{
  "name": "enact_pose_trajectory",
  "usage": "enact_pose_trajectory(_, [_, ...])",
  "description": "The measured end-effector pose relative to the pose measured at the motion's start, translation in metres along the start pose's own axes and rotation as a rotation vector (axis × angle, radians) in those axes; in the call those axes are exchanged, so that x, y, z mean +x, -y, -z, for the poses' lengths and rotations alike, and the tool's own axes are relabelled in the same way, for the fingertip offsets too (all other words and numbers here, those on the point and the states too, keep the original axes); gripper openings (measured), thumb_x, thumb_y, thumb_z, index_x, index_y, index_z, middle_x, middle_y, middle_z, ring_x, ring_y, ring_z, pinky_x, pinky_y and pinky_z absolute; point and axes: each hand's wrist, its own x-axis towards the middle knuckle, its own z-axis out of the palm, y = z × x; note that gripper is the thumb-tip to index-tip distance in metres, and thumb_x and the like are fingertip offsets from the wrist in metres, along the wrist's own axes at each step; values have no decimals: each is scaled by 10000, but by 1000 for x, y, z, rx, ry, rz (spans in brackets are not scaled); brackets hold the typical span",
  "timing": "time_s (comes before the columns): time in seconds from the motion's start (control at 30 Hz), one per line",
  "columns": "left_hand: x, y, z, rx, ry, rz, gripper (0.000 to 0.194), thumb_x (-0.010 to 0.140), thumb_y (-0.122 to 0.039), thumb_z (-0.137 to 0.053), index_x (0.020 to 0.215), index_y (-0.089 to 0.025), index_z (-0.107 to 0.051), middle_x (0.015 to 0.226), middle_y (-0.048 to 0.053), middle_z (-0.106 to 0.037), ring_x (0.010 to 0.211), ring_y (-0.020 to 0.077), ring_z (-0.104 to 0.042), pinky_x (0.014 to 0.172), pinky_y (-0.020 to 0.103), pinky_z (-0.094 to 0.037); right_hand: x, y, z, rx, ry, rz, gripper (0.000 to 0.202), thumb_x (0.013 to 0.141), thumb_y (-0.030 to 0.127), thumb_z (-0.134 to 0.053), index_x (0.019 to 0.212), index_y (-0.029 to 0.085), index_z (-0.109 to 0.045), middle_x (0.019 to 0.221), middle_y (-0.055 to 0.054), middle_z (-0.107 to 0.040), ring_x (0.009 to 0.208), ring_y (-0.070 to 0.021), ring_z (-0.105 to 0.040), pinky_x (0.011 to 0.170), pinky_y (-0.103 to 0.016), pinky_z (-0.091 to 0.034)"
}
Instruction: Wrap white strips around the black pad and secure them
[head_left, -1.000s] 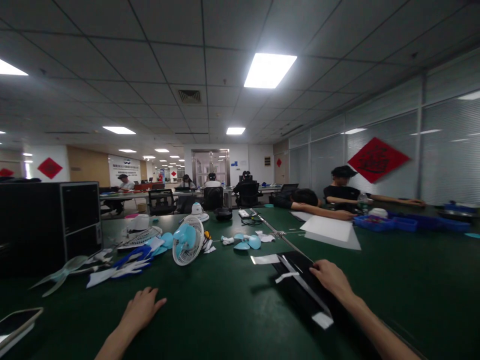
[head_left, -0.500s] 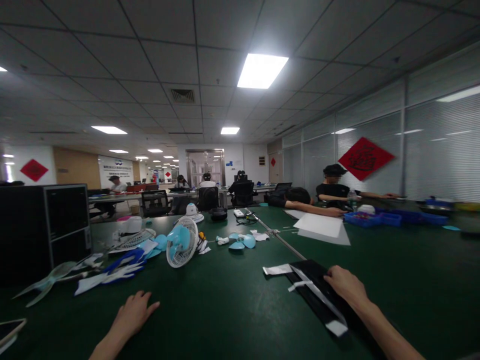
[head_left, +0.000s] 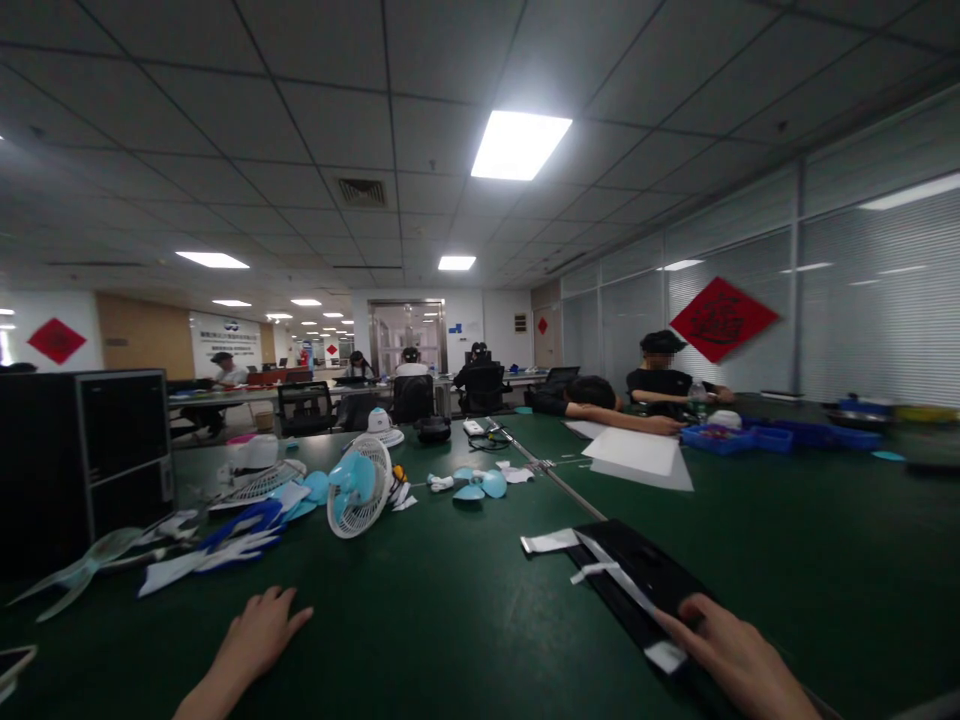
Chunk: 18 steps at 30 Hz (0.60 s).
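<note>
Item: flat black piece (head_left: 645,555), approx. oblong, lying on green table (head_left: 442,620), R of ctr., at an angle, far end toward the metal seam (head_left: 555,477). Surface dark, matt; long pale strip (head_left: 611,567) runs lengthwise, w/ short cross strip (head_left: 591,573) off its L side. White tab (head_left: 551,541) juts L at far end; second white tab (head_left: 666,657) at near end.

Right hand (head_left: 731,645) on item's near R part, fingers bent over it, thumb side by the near tab; slight blur, cannot tell if gripping or merely resting. Left hand (head_left: 255,632) palm down on tabletop, well apart from item, fingers loosely spread, nothing held.

Surface: L side cluttered, incl. PC tower (head_left: 127,440), blue-and-white gloves (head_left: 217,560), fan cage (head_left: 375,490) tilted w/ light-blue part, light-blue fan blades (head_left: 493,484) beyond ctr. White sheets (head_left: 634,452) and blue trays (head_left: 720,439) at far R.

Room: office, lit ceiling panels (head_left: 521,145), red diamond sign (head_left: 724,320) on glazed R wall. Co-worker (head_left: 589,395) head down at table; others seated in bkgd.
</note>
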Motion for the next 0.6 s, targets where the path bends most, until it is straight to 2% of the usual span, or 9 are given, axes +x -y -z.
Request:
enact_pose_trajectory(0.2, [-4,-6,1,23,-31,3,663,856,-512,-367,1352,-93,-500,1429,195,-476,1288,340,-470,989,499,-439,0,-10,-15,134,-58,112,592,689,585,-479,1079,165,-623,803,-105,-736,760,-294,-680,660,-350,-496])
enact_pose_trajectory(0.3, [-7,-9,3,12,-36,-2,644,860,-497,-369,1349,-101,-505,1421,189,-488,1277,333,-481,987,492,-442,6,-16,-18,229,-82,90,711,623,615,-495,1119,117,-602,804,-122,-737,767,-298,-678,670,-354,-504])
enact_pose_trajectory(0.37, [-8,-10,5,3,-20,9,640,858,-491,-379,1354,-106,-499,1421,183,-490,1277,324,-483,995,482,-439,10,-19,-21,310,-78,48,773,593,622,-507,1147,89,-587,788,-127,-732,725,-291,-674,621,-350,-503])
enact_pose_trajectory(0.5, [-8,-10,4,21,-19,11,652,867,-495,-368,1367,-92,-480,1426,187,-479,1279,325,-479,991,481,-445,14,-14,-26,449,-50,-56,704,592,614,-500,1075,120,-634,746,-110,-715,518,-227,-606,431,-309,-427])
enact_pose_trajectory(0.6, [-5,-7,1,22,-26,3,658,867,-510,-370,1366,-96,-483,1430,185,-476,1288,324,-472,994,474,-447,9,1,-21,483,-20,-8,604,612,614,-487,955,152,-670,729,-99,-706,520,-217,-605,426,-294,-430])
